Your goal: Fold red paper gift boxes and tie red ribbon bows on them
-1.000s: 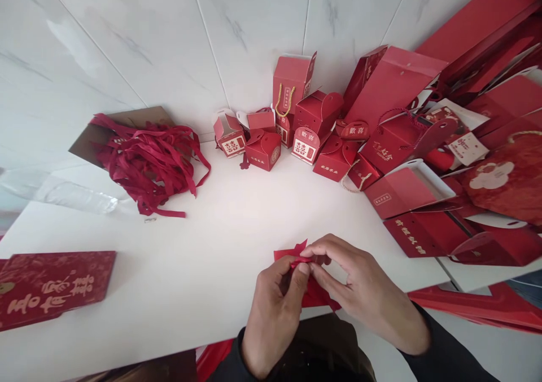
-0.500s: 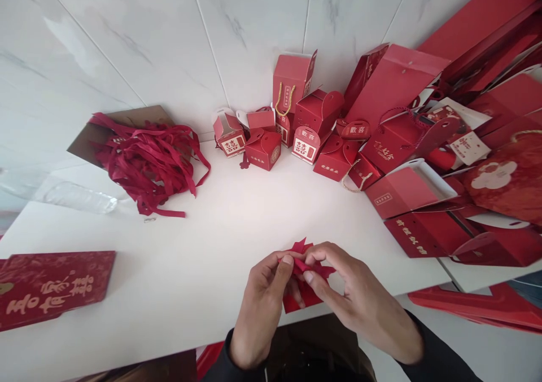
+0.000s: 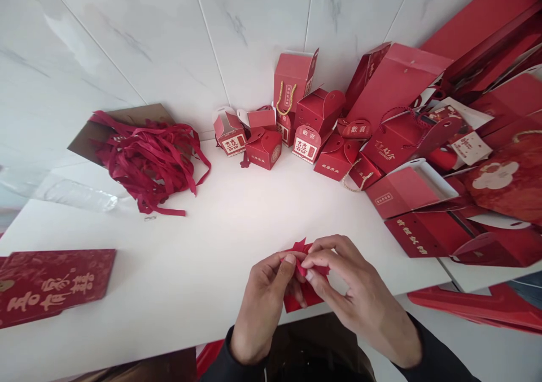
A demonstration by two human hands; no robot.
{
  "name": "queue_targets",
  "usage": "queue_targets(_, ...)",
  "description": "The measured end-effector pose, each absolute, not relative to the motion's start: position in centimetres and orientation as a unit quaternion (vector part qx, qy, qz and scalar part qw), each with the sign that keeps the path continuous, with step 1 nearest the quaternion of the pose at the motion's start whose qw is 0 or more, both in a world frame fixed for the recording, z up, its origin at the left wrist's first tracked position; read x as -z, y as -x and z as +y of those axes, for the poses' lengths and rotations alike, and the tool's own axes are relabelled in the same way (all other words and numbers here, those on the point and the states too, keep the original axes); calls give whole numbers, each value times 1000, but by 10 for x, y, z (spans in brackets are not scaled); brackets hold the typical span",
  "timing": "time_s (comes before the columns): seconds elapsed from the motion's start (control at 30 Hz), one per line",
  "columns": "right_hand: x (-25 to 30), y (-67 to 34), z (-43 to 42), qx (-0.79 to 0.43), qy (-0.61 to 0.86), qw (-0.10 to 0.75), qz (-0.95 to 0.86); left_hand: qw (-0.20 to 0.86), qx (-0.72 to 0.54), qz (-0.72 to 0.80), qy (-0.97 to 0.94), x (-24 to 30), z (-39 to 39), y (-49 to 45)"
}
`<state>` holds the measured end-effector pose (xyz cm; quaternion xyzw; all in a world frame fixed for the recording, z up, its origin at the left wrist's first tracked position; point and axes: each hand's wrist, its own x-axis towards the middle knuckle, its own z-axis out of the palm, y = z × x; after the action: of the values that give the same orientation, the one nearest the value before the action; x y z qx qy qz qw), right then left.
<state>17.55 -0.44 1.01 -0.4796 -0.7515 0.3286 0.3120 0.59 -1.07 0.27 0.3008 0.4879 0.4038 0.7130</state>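
Observation:
Both my hands meet at the front edge of the white table (image 3: 220, 241), pinching a small red paper piece (image 3: 301, 297) with pointed tips. My left hand (image 3: 262, 306) grips its left side between thumb and fingers. My right hand (image 3: 353, 297) closes on its top right, fingers curled over the paper. Much of the paper is hidden behind my fingers. The paper rests partly on the table edge.
A heap of red ribbons (image 3: 148, 159) lies at the back left on brown card. Several small red gift boxes (image 3: 292, 128) stand against the tiled wall. Larger red boxes and bags (image 3: 427, 162) pile up on the right. A flat red printed envelope (image 3: 51, 283) lies front left.
My hands have shifted slightly and re-pinched the red paper; its pointed tips now show above my fingers and a flat part hangs below them.

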Motion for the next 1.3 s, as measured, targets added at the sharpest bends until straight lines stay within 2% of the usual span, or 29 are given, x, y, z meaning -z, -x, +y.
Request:
queue_targets(0.17,-9,-176,-6,-323,465,291,-771,752,-407,457,-246,-6,-8,-3)
queue_targets(0.4,-1,-180,-1,-435,471,252,-725,708,-400,481,-329,-3,-9,5)
queue_targets(0.6,0,-179,5,-456,488,241,-704,589,-379,558,-445,1,-18,3)
queue_targets(0.87,1,-180,9,-465,476,207,-717,489,-374,583,-530,9,-26,-2)
queue_targets(0.97,1,-181,8,-461,485,202,-715,409,-380,589,-584,13,-28,-2)
queue_targets(1.1,-3,-181,7,-456,465,196,-733,284,-419,574,-643,20,-28,-3)
queue_targets(1.3,-8,-179,10,-535,504,227,-639,193,-480,513,-685,33,-31,-2)
